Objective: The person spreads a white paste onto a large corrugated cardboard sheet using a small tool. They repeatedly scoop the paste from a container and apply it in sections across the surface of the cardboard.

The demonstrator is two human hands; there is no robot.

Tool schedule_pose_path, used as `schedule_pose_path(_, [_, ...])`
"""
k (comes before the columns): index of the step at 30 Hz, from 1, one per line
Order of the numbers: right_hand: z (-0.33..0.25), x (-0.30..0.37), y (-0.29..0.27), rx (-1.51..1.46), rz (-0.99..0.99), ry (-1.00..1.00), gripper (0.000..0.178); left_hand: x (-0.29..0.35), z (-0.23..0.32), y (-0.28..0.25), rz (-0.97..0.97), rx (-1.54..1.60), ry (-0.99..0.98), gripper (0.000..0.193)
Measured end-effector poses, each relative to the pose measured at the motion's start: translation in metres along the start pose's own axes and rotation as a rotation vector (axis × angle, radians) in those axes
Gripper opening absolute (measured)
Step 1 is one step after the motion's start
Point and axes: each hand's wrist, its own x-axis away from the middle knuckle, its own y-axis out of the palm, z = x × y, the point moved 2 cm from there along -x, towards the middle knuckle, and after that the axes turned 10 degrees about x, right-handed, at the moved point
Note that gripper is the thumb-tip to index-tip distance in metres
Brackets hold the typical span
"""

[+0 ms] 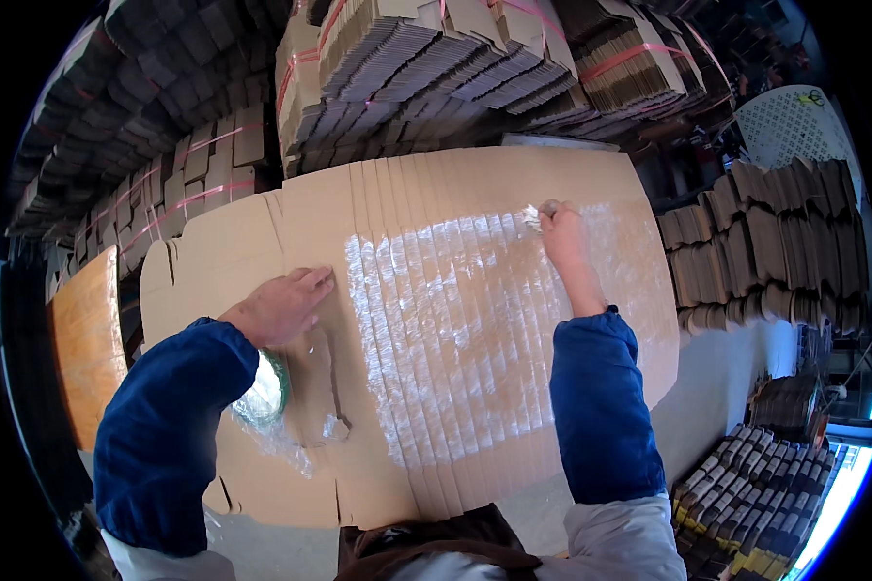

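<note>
Flat cardboard sheets (247, 232) lie fanned out in front of me, their edges overlapping in narrow strips. A shiny wet coating (455, 339) covers the strips and the sheet to their right. My right hand (565, 237) is closed round a small brush (532, 219) with pale bristles, at the far edge of the coating; its handle is mostly hidden. My left hand (281, 308) rests on the bare cardboard left of the strips, palm down, fingers out. Beside my left forearm sits a green-rimmed bowl (283, 380) holding something whitish, with clear plastic round it, partly covered by my sleeve.
Tall bundles of folded cardboard (426, 68) tied with pink straps stand behind. More cardboard stacks (765, 242) are at the right, with another pile (746, 494) at lower right. An orange-brown board (85, 339) stands left. A dark torn strip (335, 378) lies near the bowl.
</note>
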Motion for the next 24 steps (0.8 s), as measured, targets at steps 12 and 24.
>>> schedule_pose_path(12, [-0.02,-0.009,-0.026,-0.033,-0.042,0.012,0.031,0.007,0.004,-0.005,-0.029,0.024,-0.045,0.058])
schedule_pose_path(24, [-0.086,0.013,-0.012,-0.113,-0.163,-0.268,0.036,0.006,0.007,-0.009,-0.07,-0.036,-0.062,0.058])
